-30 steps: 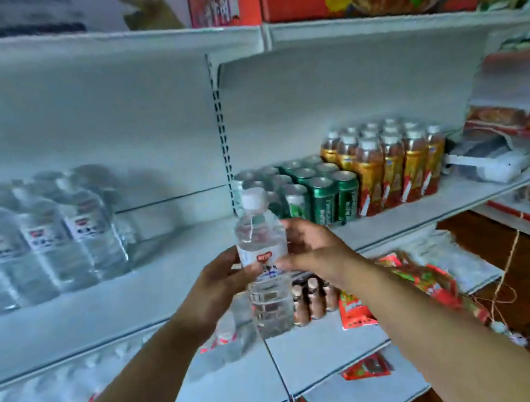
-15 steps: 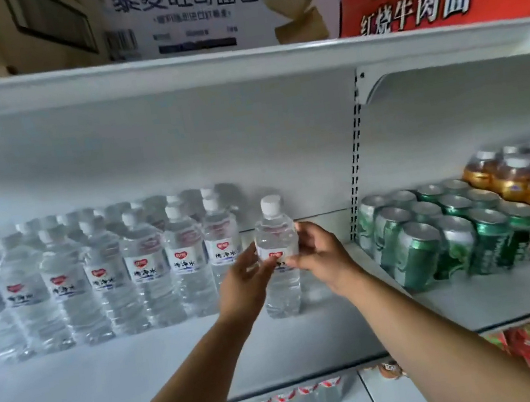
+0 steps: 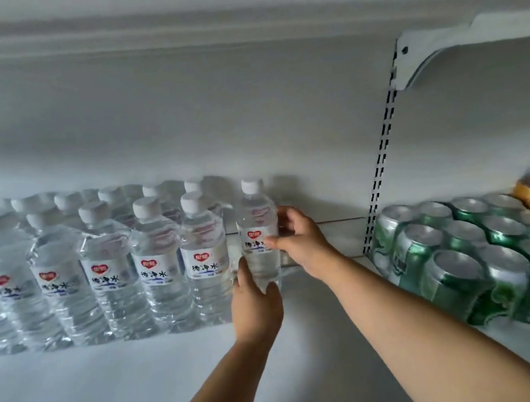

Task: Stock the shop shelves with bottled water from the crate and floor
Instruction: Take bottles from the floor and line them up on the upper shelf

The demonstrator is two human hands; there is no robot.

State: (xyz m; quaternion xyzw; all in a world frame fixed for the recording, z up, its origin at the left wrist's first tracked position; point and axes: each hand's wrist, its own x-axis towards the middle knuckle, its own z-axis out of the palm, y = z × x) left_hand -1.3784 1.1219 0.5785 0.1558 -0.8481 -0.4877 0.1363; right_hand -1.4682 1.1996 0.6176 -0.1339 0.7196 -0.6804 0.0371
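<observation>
While bottle [image 3: 255,214] is upright | left hand [image 3: 256,308] grips low | right hand [image 3: 302,243] grips higher

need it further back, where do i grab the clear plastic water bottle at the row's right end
Grip the clear plastic water bottle round its labelled middle, from the front right: it stands upright, neighbouring bottles crowd its left, bare white shelf lies on its right.

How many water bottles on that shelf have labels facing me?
6 clearly: five front-row bottles in a line, and to their right the end bottle, gripped by the left hand and right hand. Another is cut off at the left edge; others behind are partly hidden.
</observation>
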